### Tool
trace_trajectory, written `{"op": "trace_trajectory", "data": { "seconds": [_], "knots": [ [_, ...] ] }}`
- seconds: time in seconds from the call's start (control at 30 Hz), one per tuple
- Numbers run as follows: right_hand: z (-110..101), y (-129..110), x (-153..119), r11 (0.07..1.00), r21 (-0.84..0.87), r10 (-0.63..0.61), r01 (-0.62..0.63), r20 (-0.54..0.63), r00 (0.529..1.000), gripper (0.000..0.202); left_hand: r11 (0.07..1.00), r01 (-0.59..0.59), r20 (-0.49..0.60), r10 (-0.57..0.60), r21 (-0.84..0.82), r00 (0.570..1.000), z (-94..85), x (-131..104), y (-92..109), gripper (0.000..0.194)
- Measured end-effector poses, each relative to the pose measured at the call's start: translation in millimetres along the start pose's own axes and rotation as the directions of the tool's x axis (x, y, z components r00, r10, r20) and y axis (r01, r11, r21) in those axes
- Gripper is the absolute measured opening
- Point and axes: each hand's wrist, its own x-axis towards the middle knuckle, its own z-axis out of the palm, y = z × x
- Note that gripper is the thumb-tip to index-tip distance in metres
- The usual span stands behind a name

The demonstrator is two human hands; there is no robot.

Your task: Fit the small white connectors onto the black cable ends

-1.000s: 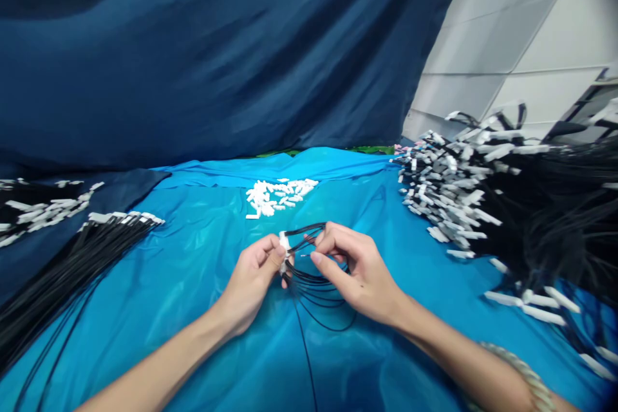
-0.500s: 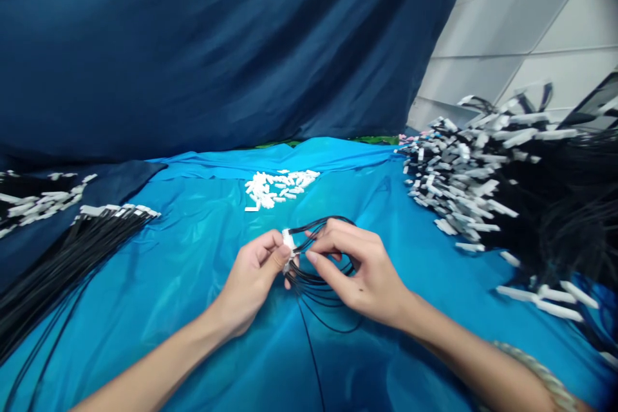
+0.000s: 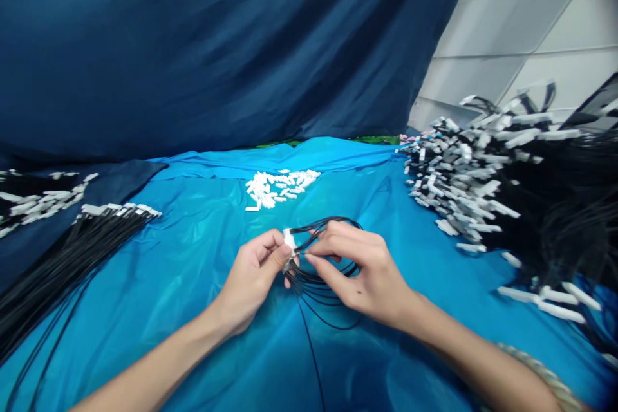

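Between the thumb and fingers of my left hand (image 3: 261, 270) is a white plastic connector housing (image 3: 288, 238), held upright at the middle of the blue sheet. Several black wires (image 3: 318, 282) loop out of it to the right. My right hand (image 3: 355, 264) pinches one thin black wire close to the connector's side, thumb against forefinger, while other loops pass behind its fingers. The wire's tip near the housing is too small to make out. One loose wire (image 3: 311, 344) hangs down toward the front.
Loose white housings (image 3: 275, 188) lie in a pile beyond my hands. A bundle of black wires (image 3: 62, 273) with white ends lies at left. A large heap of white-ended cables (image 3: 463, 174) fills the right side. Dark blue cloth (image 3: 217, 45) hangs behind the blue sheet (image 3: 183, 309).
The forefinger and thumb of my right hand have shifted very slightly left, toward the connector, with the wire. My left hand stays in place around the housing.
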Motion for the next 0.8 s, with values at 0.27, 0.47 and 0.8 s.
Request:
{"op": "trace_trajectory", "data": {
  "seconds": [0.27,0.47,0.8],
  "knots": [
    [2.1,-2.1,1.2,1.000,-0.021,-0.004,0.005,0.009,1.000,0.009,1.000,0.006,0.030,-0.006,0.000,1.000,0.8,-0.6,-0.4,0.027],
    [4.9,-0.3,0.5,0.999,-0.041,0.014,-0.013,0.026,1.000,0.012,0.999,0.036,0.015,-0.035,-0.027,0.999,1.4,0.2,-2.3,0.026],
    [9.4,3.8,-2.8,0.997,0.018,0.070,-0.071,0.030,0.997,0.012,1.000,0.008,-0.017,-0.008,-0.002,1.000,0.9,1.9,-2.7,0.025]
  ]
}}
